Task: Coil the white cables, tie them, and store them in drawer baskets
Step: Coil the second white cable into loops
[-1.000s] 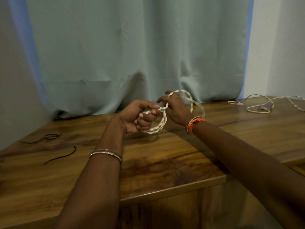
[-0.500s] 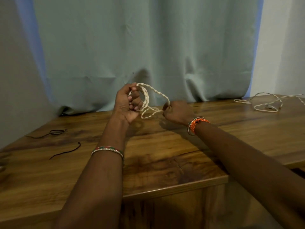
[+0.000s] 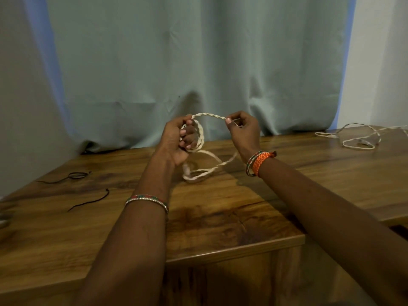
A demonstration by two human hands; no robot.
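Pale green curtain [image 3: 198, 62]: hangs across the back, its hem meeting the far edge of the table.

Brown wooden table [image 3: 220, 217]: grained top, front edge in view. No drawer basket or other container can be made out; a dim object at the far left edge is too cut off to identify.

White twisted cable [image 3: 208, 116]: held above the table between both hands. Loops are wound round the left hand [image 3: 174, 138], whose fingers curl through the coil and grip it. A short arched length runs across to the right hand [image 3: 244, 129], which pinches it between thumb and fingertips. A slack tail droops beneath the hands and rests in a loose bend on the tabletop. One second earlier the hands were close together with a small coil between them; now they are apart and higher, and the tail has dropped to the table.

Second loose white cable [image 3: 357, 142]: uncoiled, far right of the table, well apart from the hands.

Two thin black ties [image 3: 88, 200]: left side of the table, one looped, one nearly straight.

Bangles [image 3: 146, 200] on the left forearm; orange woven band [image 3: 261, 162] with bangles on the right wrist.
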